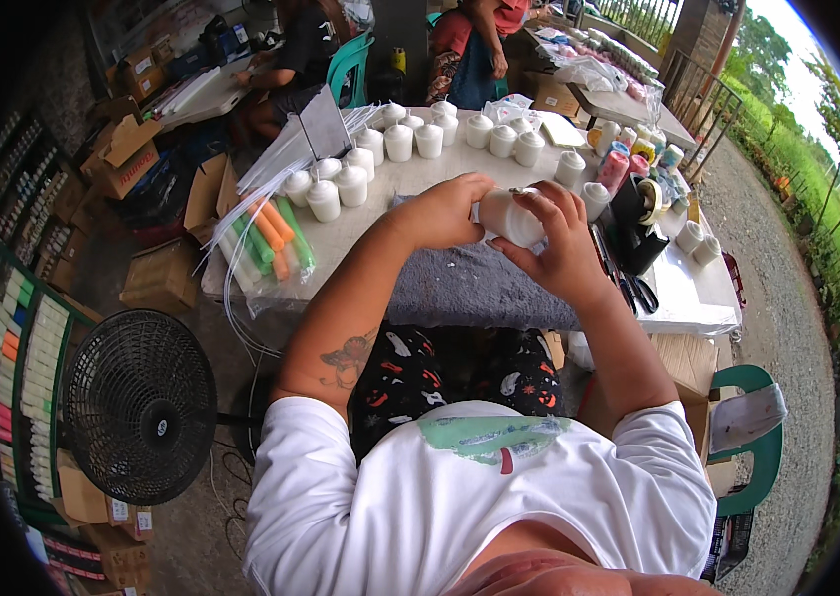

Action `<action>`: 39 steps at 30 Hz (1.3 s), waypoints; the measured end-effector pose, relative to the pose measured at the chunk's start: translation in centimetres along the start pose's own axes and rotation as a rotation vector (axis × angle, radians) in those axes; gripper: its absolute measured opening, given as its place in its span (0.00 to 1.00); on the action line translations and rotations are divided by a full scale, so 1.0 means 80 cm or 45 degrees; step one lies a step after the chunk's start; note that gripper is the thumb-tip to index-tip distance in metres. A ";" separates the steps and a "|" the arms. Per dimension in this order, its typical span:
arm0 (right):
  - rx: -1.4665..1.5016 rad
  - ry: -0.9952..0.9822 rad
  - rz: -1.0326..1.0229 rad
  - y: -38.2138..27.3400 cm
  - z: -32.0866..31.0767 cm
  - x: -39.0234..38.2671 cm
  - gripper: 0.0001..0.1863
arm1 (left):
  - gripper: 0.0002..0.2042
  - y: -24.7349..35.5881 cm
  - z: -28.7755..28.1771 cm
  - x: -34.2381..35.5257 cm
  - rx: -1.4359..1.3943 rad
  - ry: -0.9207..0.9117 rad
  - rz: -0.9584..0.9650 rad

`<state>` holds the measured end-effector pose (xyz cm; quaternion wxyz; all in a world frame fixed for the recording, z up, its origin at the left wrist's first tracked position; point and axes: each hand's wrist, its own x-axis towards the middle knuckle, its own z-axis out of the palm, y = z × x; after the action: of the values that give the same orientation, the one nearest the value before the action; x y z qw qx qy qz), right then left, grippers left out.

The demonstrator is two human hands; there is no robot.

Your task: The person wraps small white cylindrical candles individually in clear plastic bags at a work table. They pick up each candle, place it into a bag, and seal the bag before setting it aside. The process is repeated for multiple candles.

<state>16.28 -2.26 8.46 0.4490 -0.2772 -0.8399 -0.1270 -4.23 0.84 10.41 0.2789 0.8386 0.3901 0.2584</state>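
Observation:
Over the front of the table, both hands hold a white candle (511, 220), tilted on its side. My left hand (445, 212) is closed round its left end; some of those fingers are hidden behind it. My right hand (561, 230) grips the other end, fingers over the top and thumb below. Under the hands lies a grey towel (480, 288) along the table's near edge. Several similar white candles with wicks (398, 142) stand upright across the far side, and others (323, 200) stand at the left.
Orange and green candles (276, 233) in plastic lie left, beside long white wicks (271, 164). Scissors (644, 295), a tape roll (650, 202) and paint bottles (614, 169) are at the right. A black fan (140, 405) stands at the lower left. Two other people sit beyond the table.

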 end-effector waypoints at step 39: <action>0.194 0.043 0.353 -0.007 0.008 -0.016 0.33 | 0.26 -0.006 0.043 0.014 0.384 0.392 0.285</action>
<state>16.09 -2.83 7.04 0.4960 -0.3534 -0.7931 -0.0044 -1.64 1.07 7.91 0.0574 0.8595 0.3668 0.3514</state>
